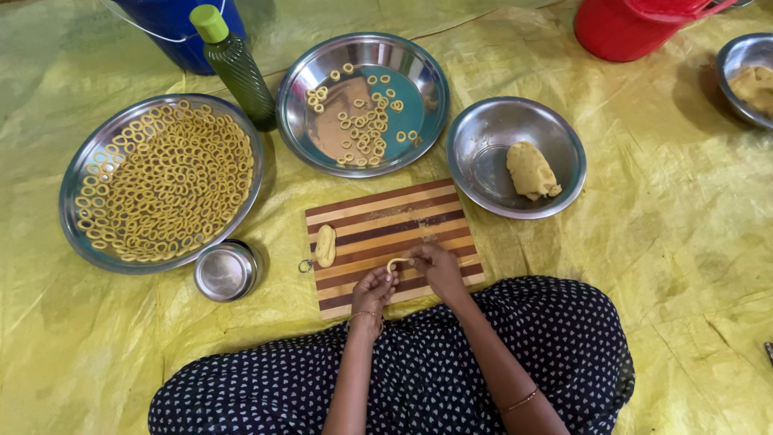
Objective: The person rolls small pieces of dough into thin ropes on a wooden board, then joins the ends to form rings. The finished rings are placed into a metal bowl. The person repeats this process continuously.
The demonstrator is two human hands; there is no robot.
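- The left hand (pixel 375 287) and right hand (pixel 436 267) meet over the near edge of a striped wooden cutting board (pixel 386 234); together their fingertips pinch a thin, curved strip of yellow dough (pixel 396 262), one hand at each end.
- Both forearms reach forward from a lap covered in dark fabric with small pale dots (pixel 419 370); a thin bangle sits on each wrist.
- A small oval lump of dough (pixel 324 245) lies on the left edge of the board, apart from the hands.
- Just left of the board stands a small steel cup (pixel 226 271).
- Further left is a wide steel plate (pixel 93 169), filled with many small dough rings (pixel 165 181) laid flat.
- Beyond the board sits a second steel plate (pixel 419 68) holding only a scattering of rings near its middle.
- Between these two plates stands a green ribbed bottle (pixel 239 72) with a lighter green cap.
- To the right of the board, a steel bowl (pixel 483 153) holds a larger lump of dough (pixel 530 171).
- At the far edge: a blue bucket (pixel 173 28), a red container (pixel 620 28), and part of another steel bowl with dough (pixel 745 76).
- Everything rests on a yellow sheet (pixel 684 242) spread over the floor.
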